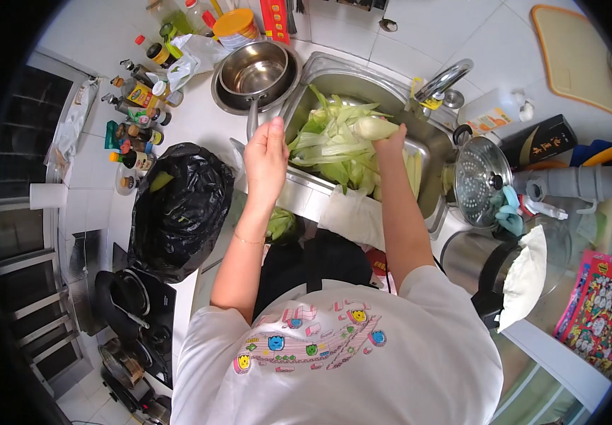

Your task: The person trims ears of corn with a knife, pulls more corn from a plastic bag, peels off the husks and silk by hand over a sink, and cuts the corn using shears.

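My right hand [391, 137] is closed around the base of an ear of corn [373, 128], which is tilted over the sink [437, 159] with pale husk still around it. Loose green corn husks [334, 152] are heaped in the basin beneath it. My left hand [267, 154] is raised at the sink's left edge, just left of the husks and below the pot handle. Its fingers look curled together, and whatever they may hold is hidden.
A bin lined with a black bag [182, 212] stands on the left, with a husk piece inside. Behind the left hand is a steel saucepan [255, 71]. The faucet [447, 79] arches over the sink's back right. A glass lid [484, 180] and a steel pot [472, 258] are on the right.
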{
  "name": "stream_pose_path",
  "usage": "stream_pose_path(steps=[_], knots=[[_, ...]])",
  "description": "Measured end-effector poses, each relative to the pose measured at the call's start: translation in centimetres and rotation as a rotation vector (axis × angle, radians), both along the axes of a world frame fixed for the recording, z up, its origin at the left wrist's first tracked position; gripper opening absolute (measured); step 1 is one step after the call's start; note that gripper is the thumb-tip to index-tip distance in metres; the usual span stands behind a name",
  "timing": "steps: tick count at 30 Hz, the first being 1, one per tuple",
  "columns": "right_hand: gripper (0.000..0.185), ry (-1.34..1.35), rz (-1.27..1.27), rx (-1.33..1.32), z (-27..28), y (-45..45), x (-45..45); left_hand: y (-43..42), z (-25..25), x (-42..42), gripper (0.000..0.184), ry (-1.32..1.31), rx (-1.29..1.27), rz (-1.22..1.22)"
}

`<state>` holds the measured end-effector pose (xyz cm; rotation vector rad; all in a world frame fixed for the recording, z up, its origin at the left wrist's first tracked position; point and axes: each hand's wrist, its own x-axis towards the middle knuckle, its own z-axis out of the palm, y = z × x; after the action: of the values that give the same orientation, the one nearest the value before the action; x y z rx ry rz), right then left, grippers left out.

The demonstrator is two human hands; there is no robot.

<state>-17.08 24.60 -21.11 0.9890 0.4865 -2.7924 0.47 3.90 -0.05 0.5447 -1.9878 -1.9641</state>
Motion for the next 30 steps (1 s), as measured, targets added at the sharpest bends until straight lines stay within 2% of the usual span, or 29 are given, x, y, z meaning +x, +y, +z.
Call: stream_pose_path(steps=[2, 4, 6, 9, 12, 13, 14, 16, 17, 20, 22, 24, 25, 27, 29, 30], knots=[[0.056, -0.043, 0.002, 0.042, 0.1, 0.7, 0.1, -0.2, -1.9, -1.9, 0.040, 0.079, -0.042, 0.008], [0.063, -0.079, 0.028, 0.096, 0.8, 0.3, 0.7, 0.7, -3.5, -4.5, 0.036, 0.176, 0.098, -0.072], [0.061, 0.044, 0.162, 0.079, 1.8, 0.3, 2.0, -0.2, -7.2, -7.1, 0.039, 0.138, 0.111, -0.225], [0.058, 0.101, 0.299, 0.116, 5.4, -0.1, 4.3, 0.9, -6.9, -8.2, 0.051, 0.108, -0.091, -0.391], [0.055, 0.129, 0.387, 0.178, 7.2, -1.1, 6.5, 0.3, -9.2, -8.5, 0.058, 0.029, -0.447, -0.492], [0.054, 0.160, 0.408, 0.204, 7.6, -1.6, 7.1, 0.8, -8.5, -7.9, 0.057, 0.052, -0.384, -0.533], [0.053, 0.188, 0.430, 0.230, 8.0, -2.2, 7.8, 1.5, -7.9, -6.8, 0.059, -0.035, -0.272, -0.561], [0.051, 0.233, 0.445, 0.227, 10.1, -4.0, 9.1, 2.6, -7.6, -4.8, 0.069, -0.183, -0.221, -0.654], [0.050, 0.256, 0.453, 0.225, 10.7, -4.7, 9.7, 2.3, -9.1, -4.1, 0.076, -0.113, -0.463, -0.665], [0.050, 0.386, 0.572, 0.079, 10.4, -6.1, 10.8, 0.5, -6.9, -1.7, 0.071, -0.133, -0.361, -0.517], [0.036, 0.429, 0.569, 0.348, 10.5, -7.9, 11.4, -1.2, -5.2, 0.0, 0.062, -0.153, -0.298, -0.404], [0.025, 0.697, 0.738, 0.912, 3.7, -11.2, 11.7, -3.2, -4.2, 1.5, 0.059, -0.156, -0.236, -0.424], [0.022, 0.931, 0.639, 1.057, 4.6, -13.3, 13.5, -3.8, -3.2, 2.2, 0.060, -0.154, -0.161, -0.410], [0.020, 1.093, 0.607, 1.082, 6.0, -16.8, 16.0, -5.0, -2.7, 3.4, 0.059, -0.161, -0.062, -0.388], [0.019, 0.939, 0.767, 0.865, 5.8, -19.1, 16.9, -6.0, -2.4, 4.4, 0.057, -0.177, 0.009, -0.361], [0.021, 0.869, 0.752, 0.688, 5.2, -20.2, 17.2, -6.5, -2.3, 4.7, 0.056, -0.163, 0.015, -0.371]])
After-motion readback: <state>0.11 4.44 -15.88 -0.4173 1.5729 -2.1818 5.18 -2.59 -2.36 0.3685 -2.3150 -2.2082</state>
